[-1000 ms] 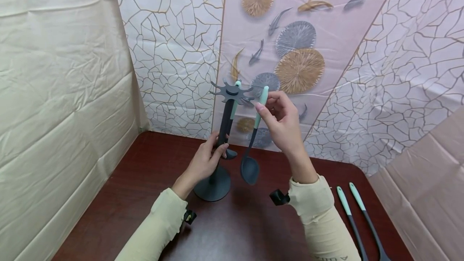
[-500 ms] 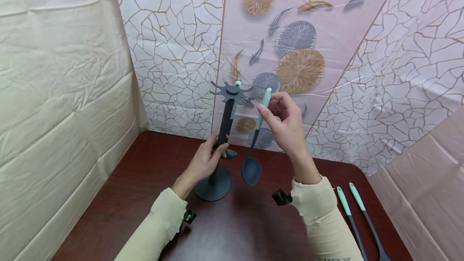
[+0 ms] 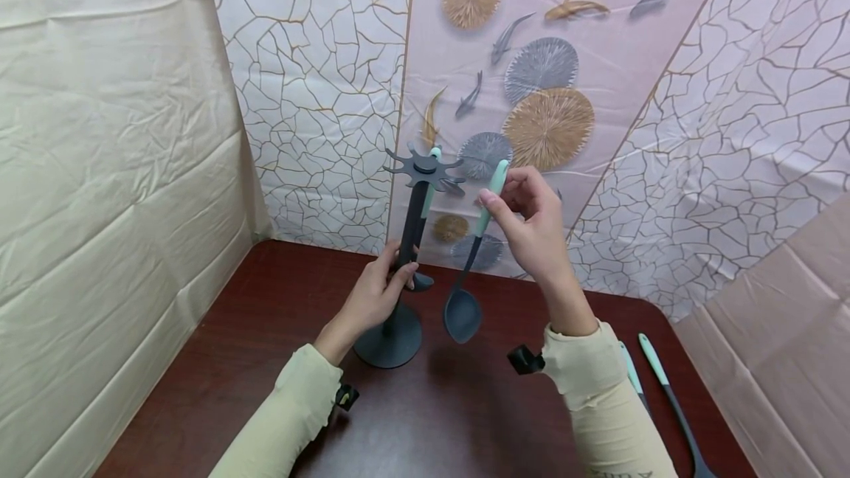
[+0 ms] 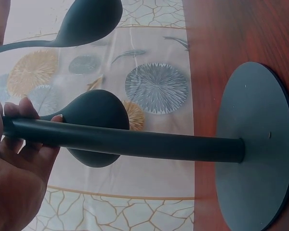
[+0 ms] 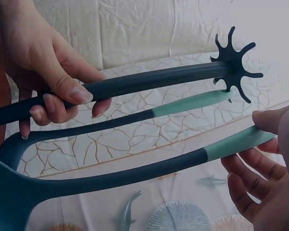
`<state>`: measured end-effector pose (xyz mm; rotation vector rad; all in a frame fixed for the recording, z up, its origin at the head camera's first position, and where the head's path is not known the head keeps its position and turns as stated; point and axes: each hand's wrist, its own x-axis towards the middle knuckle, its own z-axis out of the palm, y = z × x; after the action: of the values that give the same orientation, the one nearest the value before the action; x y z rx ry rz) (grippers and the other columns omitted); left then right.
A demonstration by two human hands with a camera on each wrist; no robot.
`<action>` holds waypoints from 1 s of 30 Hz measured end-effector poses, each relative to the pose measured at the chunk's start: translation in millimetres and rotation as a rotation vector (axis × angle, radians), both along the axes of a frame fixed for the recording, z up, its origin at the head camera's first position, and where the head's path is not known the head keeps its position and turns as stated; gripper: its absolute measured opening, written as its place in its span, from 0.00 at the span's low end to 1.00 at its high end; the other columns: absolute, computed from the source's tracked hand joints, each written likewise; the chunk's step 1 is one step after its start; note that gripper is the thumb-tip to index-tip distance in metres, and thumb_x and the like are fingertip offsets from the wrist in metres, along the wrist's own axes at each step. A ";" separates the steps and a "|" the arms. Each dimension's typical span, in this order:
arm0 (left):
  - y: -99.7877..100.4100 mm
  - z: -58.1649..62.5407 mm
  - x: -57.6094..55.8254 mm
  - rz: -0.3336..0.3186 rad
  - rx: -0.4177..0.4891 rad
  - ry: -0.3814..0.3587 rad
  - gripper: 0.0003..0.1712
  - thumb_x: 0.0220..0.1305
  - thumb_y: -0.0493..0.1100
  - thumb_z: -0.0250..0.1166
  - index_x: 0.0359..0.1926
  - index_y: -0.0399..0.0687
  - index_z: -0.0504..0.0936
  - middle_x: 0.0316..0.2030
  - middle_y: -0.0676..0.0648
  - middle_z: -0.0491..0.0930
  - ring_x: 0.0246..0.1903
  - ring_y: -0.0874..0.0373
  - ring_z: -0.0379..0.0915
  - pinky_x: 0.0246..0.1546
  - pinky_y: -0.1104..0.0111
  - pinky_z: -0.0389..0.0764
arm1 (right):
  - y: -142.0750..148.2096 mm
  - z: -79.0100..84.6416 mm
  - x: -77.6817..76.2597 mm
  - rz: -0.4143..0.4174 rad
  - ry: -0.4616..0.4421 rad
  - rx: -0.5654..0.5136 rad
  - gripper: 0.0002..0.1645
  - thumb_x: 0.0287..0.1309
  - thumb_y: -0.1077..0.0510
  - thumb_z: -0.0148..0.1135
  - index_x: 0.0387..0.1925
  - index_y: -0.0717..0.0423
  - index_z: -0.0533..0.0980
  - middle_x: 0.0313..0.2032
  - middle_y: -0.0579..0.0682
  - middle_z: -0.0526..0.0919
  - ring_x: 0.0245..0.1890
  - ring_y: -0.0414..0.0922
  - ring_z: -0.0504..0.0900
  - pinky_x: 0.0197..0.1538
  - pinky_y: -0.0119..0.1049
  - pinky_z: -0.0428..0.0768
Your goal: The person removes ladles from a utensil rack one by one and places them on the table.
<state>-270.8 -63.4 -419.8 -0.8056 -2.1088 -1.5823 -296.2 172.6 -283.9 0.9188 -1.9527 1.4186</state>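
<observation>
My left hand (image 3: 372,297) grips the dark post of a utensil stand (image 3: 392,345), which stands on its round base and has a star-shaped ring of hooks at its top. A utensil with a mint handle and a dark bowl, which looks like a ladle (image 4: 97,103), hangs from a hook behind the post. To the right of the stand, my right hand (image 3: 531,231) pinches a dark serving spoon (image 3: 462,316) by its mint handle (image 5: 238,142). The spoon hangs bowl down, slightly tilted, above the table. Its handle top is apart from the hooks.
On the right side of the dark red table (image 3: 398,434) lie two more mint-handled utensils, one utensil (image 3: 677,404) in fuller view and another utensil (image 3: 631,371) partly behind the right sleeve. Patterned cloth (image 3: 319,94) hangs behind the table, plain cloth (image 3: 119,190) at the left.
My right hand has shifted right with the spoon, whose handle top is now farther from the hooks. The left hand and the stand stay in place.
</observation>
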 end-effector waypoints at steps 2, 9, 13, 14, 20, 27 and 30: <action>-0.1 -0.1 0.2 -0.001 0.000 -0.005 0.12 0.82 0.33 0.56 0.61 0.38 0.72 0.33 0.34 0.78 0.34 0.38 0.81 0.37 0.63 0.79 | -1.1 4.3 7.9 -0.010 -0.006 -0.003 0.11 0.68 0.70 0.67 0.48 0.71 0.75 0.32 0.63 0.83 0.28 0.50 0.78 0.34 0.31 0.76; 0.7 -0.2 1.4 0.009 0.000 -0.029 0.13 0.82 0.34 0.56 0.62 0.38 0.73 0.32 0.34 0.78 0.34 0.36 0.80 0.37 0.61 0.78 | 4.6 4.9 14.4 -0.045 -0.025 -0.012 0.11 0.67 0.71 0.67 0.47 0.72 0.75 0.32 0.63 0.80 0.29 0.47 0.77 0.35 0.31 0.75; 0.7 -0.1 1.5 0.021 0.000 -0.031 0.13 0.81 0.34 0.57 0.62 0.39 0.73 0.33 0.34 0.79 0.34 0.37 0.81 0.37 0.60 0.78 | 9.4 3.5 12.2 -0.046 -0.033 -0.012 0.11 0.68 0.69 0.67 0.47 0.72 0.75 0.32 0.63 0.81 0.28 0.47 0.78 0.33 0.30 0.75; 0.7 -0.2 1.4 0.023 -0.001 -0.031 0.13 0.81 0.34 0.57 0.62 0.39 0.73 0.33 0.34 0.79 0.35 0.37 0.82 0.37 0.60 0.78 | 10.6 3.2 11.9 -0.047 -0.036 -0.012 0.11 0.68 0.69 0.67 0.47 0.72 0.75 0.32 0.62 0.81 0.28 0.48 0.78 0.32 0.30 0.74; 1.9 -0.5 0.6 0.021 -0.002 -0.024 0.13 0.81 0.34 0.57 0.62 0.39 0.73 0.33 0.35 0.79 0.35 0.36 0.82 0.36 0.60 0.77 | 17.4 1.7 12.1 -0.075 -0.067 -0.014 0.11 0.70 0.67 0.67 0.47 0.71 0.75 0.32 0.60 0.81 0.27 0.50 0.80 0.32 0.30 0.76; 1.9 -1.2 -0.3 0.024 0.003 -0.011 0.12 0.81 0.34 0.57 0.61 0.41 0.73 0.33 0.35 0.80 0.33 0.37 0.81 0.34 0.61 0.76 | 23.1 0.1 12.0 -0.107 -0.081 -0.004 0.12 0.70 0.66 0.67 0.47 0.71 0.75 0.33 0.61 0.81 0.27 0.47 0.82 0.33 0.29 0.77; 2.1 -0.8 -0.2 0.029 0.003 -0.011 0.12 0.81 0.33 0.57 0.61 0.40 0.73 0.33 0.35 0.80 0.33 0.39 0.81 0.34 0.62 0.76 | 25.4 -0.9 10.8 -0.117 -0.075 0.003 0.11 0.70 0.66 0.67 0.47 0.70 0.75 0.33 0.61 0.81 0.26 0.45 0.81 0.32 0.29 0.77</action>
<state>-271.1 -61.3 -420.6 -0.7641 -2.1158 -1.5778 -285.4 198.0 -284.8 0.7498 -2.0286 1.4023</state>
